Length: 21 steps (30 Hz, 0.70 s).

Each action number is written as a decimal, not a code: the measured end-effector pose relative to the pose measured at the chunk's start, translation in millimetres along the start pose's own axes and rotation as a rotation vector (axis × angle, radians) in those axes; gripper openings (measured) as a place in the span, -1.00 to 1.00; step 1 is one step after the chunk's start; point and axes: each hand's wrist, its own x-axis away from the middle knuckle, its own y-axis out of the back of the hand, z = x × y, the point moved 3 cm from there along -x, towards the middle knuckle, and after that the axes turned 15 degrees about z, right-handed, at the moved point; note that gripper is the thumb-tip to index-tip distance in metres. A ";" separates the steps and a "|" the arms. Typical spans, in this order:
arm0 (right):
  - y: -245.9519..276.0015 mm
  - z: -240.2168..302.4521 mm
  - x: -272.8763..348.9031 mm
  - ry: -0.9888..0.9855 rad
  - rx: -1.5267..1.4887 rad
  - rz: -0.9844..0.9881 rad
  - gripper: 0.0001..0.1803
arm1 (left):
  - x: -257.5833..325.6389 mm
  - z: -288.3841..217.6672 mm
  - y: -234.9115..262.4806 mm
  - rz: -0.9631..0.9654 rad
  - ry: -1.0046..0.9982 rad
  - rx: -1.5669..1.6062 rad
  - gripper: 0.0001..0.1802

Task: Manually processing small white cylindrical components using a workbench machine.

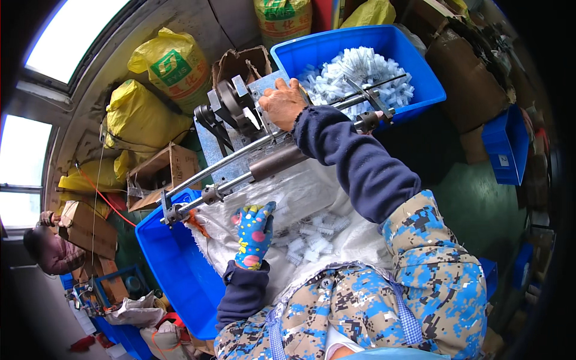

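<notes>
- Head view, only one cam:
- Right hand (pixel 282 103) bare, up top on the metal machine (pixel 240 111), fingers curled over its upper edge near the black wheel part. Looks like a grip on the machine; can't tell if a small piece sits under the palm.
- Left hand (pixel 255 234) in a flowery blue glove, down low over the white sack (pixel 300 198). Fingers bent a bit, tips pointing up toward the long steel rods (pixel 240 174). Maybe pinching one small piece, but can't tell, too small to see.
- Small white plastic pieces (pixel 315 237) lying loose on the sack, just right of the gloved hand. Only a few there, w/ lots of bare sack around.
- Sack sits in the near blue bin (pixel 174 264), right in front of the body.
- Far blue bin (pixel 414 60) behind the machine, heaped w/ lots more white pieces (pixel 360 75).
- Guess on progress: somewhere in the middle. Big heap in far bin, small bunch on the sack. Can't say which pile is done and which is waiting.
- Rods run slanted across, between the two bins, above the sack.
- Around: yellow bags (pixel 141 117) and cardboard boxes (pixel 165 171) on the left, small blue trays (pixel 507 144) on the right, another person (pixel 51 249) far left by the window.
</notes>
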 end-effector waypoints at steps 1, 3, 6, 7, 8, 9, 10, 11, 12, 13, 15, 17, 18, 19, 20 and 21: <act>2.6 -0.4 -0.2 -0.052 -0.006 0.027 -0.81 | -1.4 -1.0 1.8 -0.028 -0.018 0.028 -0.61; -3.7 -5.4 -1.2 -0.106 -0.009 0.115 -0.76 | -1.8 -4.4 5.8 -0.058 -0.038 0.055 -0.60; -15.2 -24.5 21.6 -0.186 0.169 -0.143 -0.60 | 4.4 -3.5 16.5 -0.157 -0.115 0.183 -0.61; -7.3 -28.4 39.2 -0.191 0.138 -0.116 -0.52 | 7.6 -2.8 18.0 -0.152 -0.088 0.233 -0.62; -3.4 -22.3 46.5 -0.181 0.082 -0.083 -0.48 | 9.6 -3.9 22.1 -0.155 -0.089 0.252 -0.62; -1.9 -16.7 50.4 -0.171 0.026 -0.051 -0.44 | 10.5 -6.0 25.8 -0.159 -0.090 0.271 -0.62; -5.8 -16.3 48.8 -0.188 0.084 -0.063 -0.43 | 4.8 -9.9 26.5 -0.155 -0.111 0.278 -0.62; -11.3 -10.4 43.0 -0.190 0.135 -0.074 -0.41 | 2.3 -14.9 27.1 -0.135 -0.138 0.268 -0.64; -15.7 -6.8 39.2 -0.190 0.106 -0.063 -0.40 | 1.0 -18.7 29.0 -0.115 -0.163 0.257 -0.66; -17.7 -4.3 37.9 -0.190 0.109 -0.065 -0.40 | 0.1 -21.3 31.6 -0.118 -0.165 0.257 -0.66; -21.1 2.7 35.5 -0.182 0.094 -0.071 -0.39 | 1.3 -25.3 36.6 -0.126 -0.162 0.221 -0.66; -19.0 14.0 33.9 -0.178 0.097 -0.073 -0.43 | 9.4 -15.9 31.2 -0.134 -0.148 0.205 -0.66; -19.6 20.3 30.8 -0.174 0.082 -0.064 -0.46 | 12.6 -12.4 29.5 -0.150 -0.128 0.194 -0.66; -19.9 28.8 27.2 -0.165 0.064 -0.054 -0.49 | 15.5 -11.4 30.8 -0.167 -0.102 0.181 -0.65; -20.8 38.0 23.5 -0.155 0.032 -0.022 -0.50 | 16.9 -12.0 31.9 -0.149 -0.091 0.157 -0.66; -22.5 47.1 18.8 -0.158 0.056 0.023 -0.49 | 16.3 -14.3 33.0 -0.149 -0.086 0.154 -0.66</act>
